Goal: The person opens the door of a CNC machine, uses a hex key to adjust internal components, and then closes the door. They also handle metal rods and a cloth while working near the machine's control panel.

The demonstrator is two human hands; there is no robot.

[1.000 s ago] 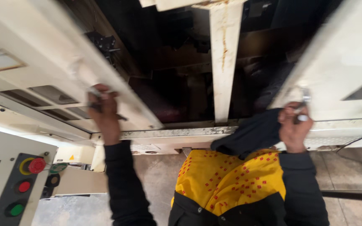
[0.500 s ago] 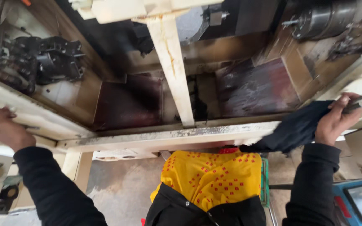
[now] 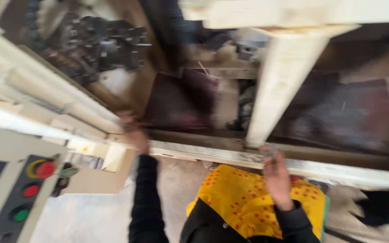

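The door (image 3: 46,101), a cream sliding panel, runs across the left of the machine, and our left hand (image 3: 133,132) is at its right edge, just above the rail (image 3: 203,153). The picture is blurred there, so we cannot tell whether that grip is closed on the edge or only resting against it. Our right hand (image 3: 275,173) lies on the rail just below the foot of the post (image 3: 284,85), a cream upright that crosses the opening. Its fingers reach up to a small metal part there; we cannot tell whether that grip is closed on it. Both sleeves are black, and a yellow cloth (image 3: 248,202) with red dots hangs at our chest between them. Behind the rail the machine's inside shows dark red-brown plates and a black turret (image 3: 109,42) at the upper left. At the lower left sits a control panel (image 3: 5,198) with red and green buttons, well apart from both hands.
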